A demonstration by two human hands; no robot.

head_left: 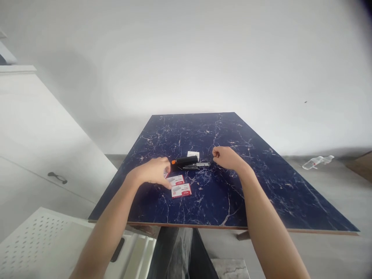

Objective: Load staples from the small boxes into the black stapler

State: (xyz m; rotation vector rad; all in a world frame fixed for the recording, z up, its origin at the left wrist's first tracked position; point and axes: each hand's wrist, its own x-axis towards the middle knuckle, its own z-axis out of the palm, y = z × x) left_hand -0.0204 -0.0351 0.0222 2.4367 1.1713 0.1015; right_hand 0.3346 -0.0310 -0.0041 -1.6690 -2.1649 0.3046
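Cabinet (pixel 43 116) stands at the far left of my feed, off the table (pixel 203 131). Next comes the left hand (pixel 152 170), palm down, fingers bent and thumb spread from them, at the boxes (pixel 181 190). Part of one red-and-white box shows in that gap; I cannot tell whether it is gripped or only covered. Two more lie flat, printed faces up, close together beside the thumb; I read the spread as a way to steady the group.

Just beyond them lies the stapler (pixel 186 160), crosswise, its orange end toward the left hand and its metal end toward the right. Set so, I judge, it suits either hand. A white card (pixel 193 154) lies behind it. The right hand (pixel 226 157) is curled into a loose fist near the metal end, apart from it; I see nothing in its fingers.

As for edges, the left near corner sits beside the left forearm (pixel 113 221), and the near edge passes beneath both arms, with the boxes inside it. My widest room for moving is past the card toward the wall (pixel 186 58), and right of the fist.
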